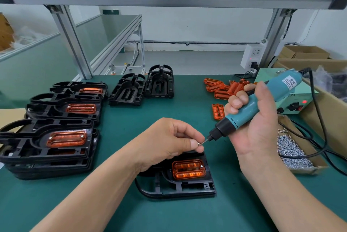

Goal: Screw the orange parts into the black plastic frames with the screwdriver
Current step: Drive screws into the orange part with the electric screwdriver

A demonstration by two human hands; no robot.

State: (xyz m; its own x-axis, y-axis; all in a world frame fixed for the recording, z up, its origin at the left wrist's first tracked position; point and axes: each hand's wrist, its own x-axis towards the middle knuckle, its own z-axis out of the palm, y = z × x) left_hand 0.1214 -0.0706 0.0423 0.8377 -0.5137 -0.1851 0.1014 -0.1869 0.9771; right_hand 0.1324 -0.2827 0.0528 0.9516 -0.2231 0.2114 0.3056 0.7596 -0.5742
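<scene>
Just above the black frame, the left hand pinches a screw onto the screwdriver tip, probably loading it. The right hand clenches the tilted handle.

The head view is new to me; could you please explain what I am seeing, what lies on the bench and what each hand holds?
There is no machine here: a camera worn on a person's head looks down at their two hands over a green bench. The left hand pinches a screw at the tip of a blue screwdriver, which the right hand holds. Below them lies a black frame with an orange part seated in it. Stacks of fitted frames stand at the left, two bare frames behind, loose orange parts at the back right, and a box of screws at the right.
</scene>
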